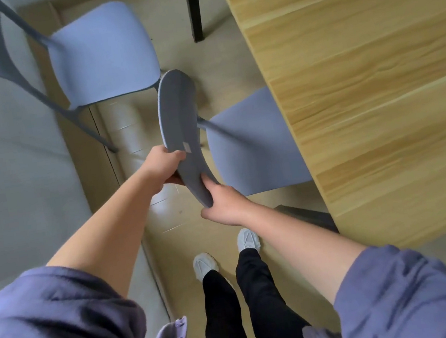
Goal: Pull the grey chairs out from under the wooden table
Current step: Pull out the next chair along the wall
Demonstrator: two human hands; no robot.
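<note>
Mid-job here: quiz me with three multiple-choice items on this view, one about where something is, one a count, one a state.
1. Where is the seat of the chair being held?
A. Fully clear of the table
B. Partly under the table edge
C. Upside down on the tabletop

2. How many grey chairs are in view?
A. One
B. Two
C. Four

3. What are the hands doing?
A. Both grip one backrest
B. Each holds a different chair
C. Both rest flat on the table

Answers:
1. B: the near chair's seat runs under the edge of the wooden table.
2. B: the near chair plus a far chair standing clear of the table.
3. A: the left hand and right hand both close on the curved backrest.
</note>
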